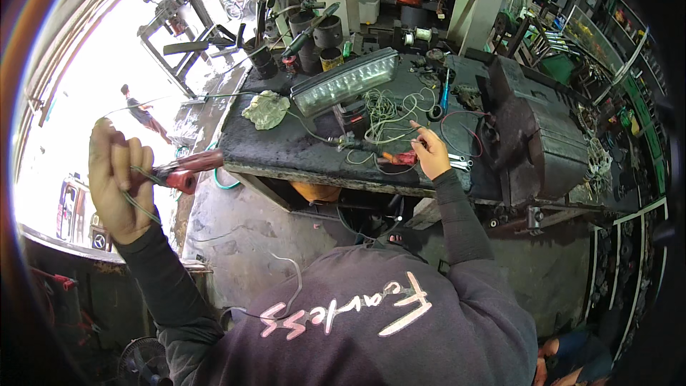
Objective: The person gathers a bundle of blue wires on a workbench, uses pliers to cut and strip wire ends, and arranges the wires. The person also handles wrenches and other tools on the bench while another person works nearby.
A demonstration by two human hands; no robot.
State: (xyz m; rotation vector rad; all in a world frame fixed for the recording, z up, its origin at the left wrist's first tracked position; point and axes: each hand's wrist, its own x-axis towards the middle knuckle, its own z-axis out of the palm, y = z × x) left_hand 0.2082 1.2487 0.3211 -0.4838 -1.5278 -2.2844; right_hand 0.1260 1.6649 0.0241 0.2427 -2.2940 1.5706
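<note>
My left hand (120, 182) is raised to the left of the bench, curled around a red-handled hand tool (187, 169), apparently pliers, whose head is hidden. A thin green wire (140, 205) also runs through its fingers. Over the bench's front edge, my right hand (431, 153) has its index finger extended. Beside its fingertips is a red clip (402, 158); whether the fingers grip it cannot be told. A lamp with a clear lens (345, 83) lies tilted on the bench. Close by are a tangle of pale wire (383, 110) and a small dark box (351, 118).
A large bench vise (536, 139) stands at the right of the workbench (262, 155). Several spanners (462, 162), a blue-handled tool (445, 96) and a crumpled cloth (266, 110) lie on top. Cans of tools (262, 61) stand at the back. A person (140, 110) is outside, left.
</note>
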